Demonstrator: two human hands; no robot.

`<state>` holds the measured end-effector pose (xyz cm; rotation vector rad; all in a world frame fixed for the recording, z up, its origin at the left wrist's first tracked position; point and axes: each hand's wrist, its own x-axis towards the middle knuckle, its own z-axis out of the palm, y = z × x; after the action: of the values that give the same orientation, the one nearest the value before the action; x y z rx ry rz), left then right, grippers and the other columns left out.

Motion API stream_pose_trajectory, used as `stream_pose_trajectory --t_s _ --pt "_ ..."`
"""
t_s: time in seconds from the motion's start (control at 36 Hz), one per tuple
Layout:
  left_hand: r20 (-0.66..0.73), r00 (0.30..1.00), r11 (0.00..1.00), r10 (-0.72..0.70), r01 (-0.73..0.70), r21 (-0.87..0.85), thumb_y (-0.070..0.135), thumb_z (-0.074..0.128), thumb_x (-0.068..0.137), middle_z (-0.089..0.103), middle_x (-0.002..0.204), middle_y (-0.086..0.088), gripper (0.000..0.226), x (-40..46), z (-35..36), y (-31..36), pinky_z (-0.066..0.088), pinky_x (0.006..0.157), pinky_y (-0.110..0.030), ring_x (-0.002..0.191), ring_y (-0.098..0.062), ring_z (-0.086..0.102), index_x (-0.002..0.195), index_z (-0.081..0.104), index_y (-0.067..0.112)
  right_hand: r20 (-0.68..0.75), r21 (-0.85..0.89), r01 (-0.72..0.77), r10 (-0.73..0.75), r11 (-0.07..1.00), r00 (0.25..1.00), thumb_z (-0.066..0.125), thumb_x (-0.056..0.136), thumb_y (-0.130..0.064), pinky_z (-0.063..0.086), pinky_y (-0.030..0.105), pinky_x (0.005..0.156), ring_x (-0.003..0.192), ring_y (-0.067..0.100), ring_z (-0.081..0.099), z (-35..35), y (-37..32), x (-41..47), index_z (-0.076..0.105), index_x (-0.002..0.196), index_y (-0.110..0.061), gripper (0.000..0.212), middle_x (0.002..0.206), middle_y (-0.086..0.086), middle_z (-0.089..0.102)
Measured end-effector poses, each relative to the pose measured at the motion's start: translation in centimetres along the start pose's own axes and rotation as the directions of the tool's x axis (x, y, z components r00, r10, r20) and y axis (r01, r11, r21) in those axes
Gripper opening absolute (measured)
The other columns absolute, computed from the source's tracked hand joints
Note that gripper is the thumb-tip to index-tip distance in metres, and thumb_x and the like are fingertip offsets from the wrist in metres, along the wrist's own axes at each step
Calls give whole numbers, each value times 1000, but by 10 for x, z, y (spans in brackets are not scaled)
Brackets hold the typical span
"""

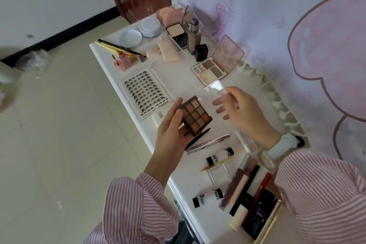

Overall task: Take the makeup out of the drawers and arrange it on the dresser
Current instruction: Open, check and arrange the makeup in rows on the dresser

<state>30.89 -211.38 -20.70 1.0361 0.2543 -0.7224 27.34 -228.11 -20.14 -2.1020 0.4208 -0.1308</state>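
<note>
The left hand is gripping a brown eyeshadow palette of nine pans, thumb along its near left edge and fingers curled under it, holding it just above the white desk. The right hand is pinching a clear plastic lid by its far edge — the lid is blurred, so its exact outline is hard to tell — while the other fingers are spreading loosely just to the right of the palette. A pale watch band is sitting on the right wrist, and both arms are wearing pink striped sleeves.

Makeup is lying all over the desk. Left of the palette a lash tray is resting flat; beyond it, two pink lip glosses and some brushes are lying near the left edge. At the far end are sitting two round white jars, pink puffs, an open pressed-powder compact, a foundation bottle and a small black cap. A second open palette with a pinkish lid is lying between the bottle and the right hand.

Under and just nearer than the held palette, a black pencil and a metallic pen are lying side by side. Nearer the person are lying two white tubes with black caps, and a cluster of lipsticks and pencils beside the right sleeve.
</note>
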Motion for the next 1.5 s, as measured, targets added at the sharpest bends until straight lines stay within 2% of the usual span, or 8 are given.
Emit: stream_pose_trajectory --t_s 0.28,0.58,0.75,0.86,1.03,1.25,1.42,1.5 --pt "-54 998 918 21 2 396 18 49 95 54 123 -1 41 19 27 -2 50 94 -36 106 -17 59 135 41 18 -225 -51 -145 130 988 965 32 99 -12 55 42 74 72 25 63 -35 28 48 54 111 -9 25 89 8 63" --pt "316 886 -138 339 -285 948 27 42 93 59 119 -2 34 28 19 -33 35 94 -40 113 -22 50 121 58 17 -293 -272 -176 93 946 952 34 97 -16 49 49 81 87 36 61 -41 48 59 58 105 -6 27 99 15 65" --pt "417 882 -424 221 -298 855 43 27 85 60 121 -9 52 33 19 -43 38 90 -50 116 -30 53 110 63 16 -311 -297 -160 63 941 948 46 95 -15 37 30 95 116 29 49 -40 42 44 37 136 -2 44 132 19 47" --pt "391 915 -439 95 -314 842 51 11 83 47 138 -11 71 36 20 -45 24 100 -54 131 -30 37 123 55 15 -368 -241 -187 88 953 926 55 90 -23 47 39 86 100 25 52 -36 41 20 44 121 -6 37 118 10 45" --pt "402 907 -497 127 -292 817 44 31 86 61 115 -8 49 39 19 -50 33 92 -55 106 -26 57 101 66 14 -47 -673 -270 324 689 945 60 78 -55 40 40 91 113 30 45 -32 50 8 41 123 -12 65 121 12 46" --pt "419 885 -477 205 -284 832 31 56 88 57 126 -7 29 38 22 -47 13 105 -60 117 -25 52 112 62 16 -6 -765 -141 212 628 977 56 83 -41 44 42 86 105 31 48 -27 45 4 37 130 -12 58 118 14 48" --pt "371 773 -123 515 -362 924 20 51 83 67 100 0 24 35 22 -39 33 96 -47 97 -21 60 100 67 16 -8 -205 -94 95 974 995 62 84 -35 38 20 87 104 11 45 -38 23 -4 32 139 -24 64 118 0 42" --pt "225 846 264 483 -386 884 17 51 92 64 106 3 21 22 30 -22 44 86 -23 95 -12 59 107 65 14 44 25 -35 33 999 998 68 80 -28 41 26 99 111 10 49 -38 14 -8 32 139 -23 69 120 -2 51"
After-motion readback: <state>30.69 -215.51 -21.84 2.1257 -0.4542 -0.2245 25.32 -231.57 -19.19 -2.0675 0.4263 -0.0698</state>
